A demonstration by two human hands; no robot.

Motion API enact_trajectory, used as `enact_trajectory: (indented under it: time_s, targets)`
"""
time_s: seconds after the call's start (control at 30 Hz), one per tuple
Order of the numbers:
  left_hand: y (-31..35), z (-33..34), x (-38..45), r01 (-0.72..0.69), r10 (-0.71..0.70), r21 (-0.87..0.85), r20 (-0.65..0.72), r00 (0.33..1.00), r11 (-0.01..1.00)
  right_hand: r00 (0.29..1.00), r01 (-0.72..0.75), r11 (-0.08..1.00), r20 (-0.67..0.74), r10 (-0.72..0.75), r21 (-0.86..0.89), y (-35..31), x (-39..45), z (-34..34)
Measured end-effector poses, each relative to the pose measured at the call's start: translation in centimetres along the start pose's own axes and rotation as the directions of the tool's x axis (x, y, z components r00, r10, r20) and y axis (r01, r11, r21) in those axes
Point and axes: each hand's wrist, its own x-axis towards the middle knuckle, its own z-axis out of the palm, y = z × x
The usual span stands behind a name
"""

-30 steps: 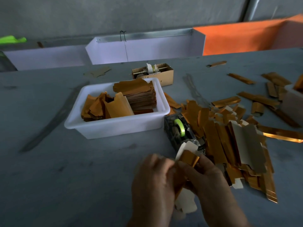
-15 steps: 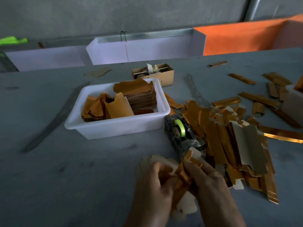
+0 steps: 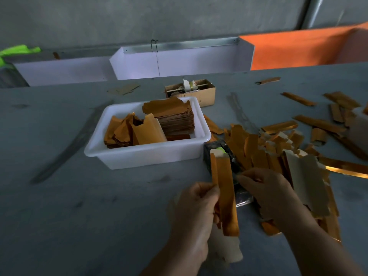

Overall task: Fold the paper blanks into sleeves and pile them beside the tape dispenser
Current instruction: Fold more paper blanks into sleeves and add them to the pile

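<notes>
My left hand point(image 3: 195, 212) grips a long gold paper sleeve point(image 3: 225, 186) and holds it upright in front of the black tape dispenser point(image 3: 216, 145), hiding much of it. A pale blank point(image 3: 227, 250) sticks out below that hand. My right hand point(image 3: 268, 194) is at the dispenser's near end, thumb and forefinger pinched together where the tape comes off. The tape itself is too thin to make out. A loose pile of gold sleeves point(image 3: 264, 154) lies to the right of the dispenser, with a white-backed blank point(image 3: 306, 182) on top.
A white tub point(image 3: 147, 156) left of the dispenser holds a stack of gold blanks point(image 3: 175, 118) and loose ones. Behind it stands a small cardboard box point(image 3: 191, 91). Gold strips point(image 3: 318, 123) are scattered at the right. White trays point(image 3: 179, 62) line the grey table's far edge.
Both hands were working the paper together low in front. Now the left hand holds the folded sleeve up alone and the right hand has moved up to the dispenser.
</notes>
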Motion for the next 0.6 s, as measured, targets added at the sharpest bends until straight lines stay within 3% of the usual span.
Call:
enact_trajectory:
  time_s: [0.23, 0.3, 0.37, 0.43, 0.53, 0.6]
  targets:
    - [-0.2, 1.5, 0.3, 0.012, -0.014, 0.035, 0.052, 0.999, 0.999, 0.997, -0.072, 0.997, 0.01, 0.072, 0.038, -0.4, 0.3, 0.4]
    - [-0.2, 1.6, 0.3, 0.001, -0.003, 0.049, 0.048, 0.999, 0.999, 0.994, -0.104, 0.982, 0.008, 0.104, 0.157, -0.3, 0.1, 0.7]
    - [-0.2, 1.6, 0.2, -0.015, 0.013, 0.052, 0.047, 0.999, 0.999, 0.984, -0.175, 0.895, 0.036, 0.176, 0.41, -0.5, -0.4, 0.7]
    - [-0.1, 1.5, 0.2, -0.02, 0.018, 0.039, 0.048, 0.999, 0.999, 0.979, -0.187, 0.821, 0.035, 0.2, 0.54, -0.7, -0.7, 0.5]
    - [-0.3, 1.3, 0.3, -0.016, 0.014, 0.043, 0.045, 0.999, 0.999, 0.992, -0.009, 0.971, -0.123, 0.04, 0.237, -0.3, -1.2, 0.1]
    - [-0.5, 1.0, 0.2, -0.026, 0.025, 0.031, 0.035, 0.999, 0.999, 0.987, 0.041, 0.999, -0.158, -0.039, 0.013, -0.2, -1.7, 0.3]
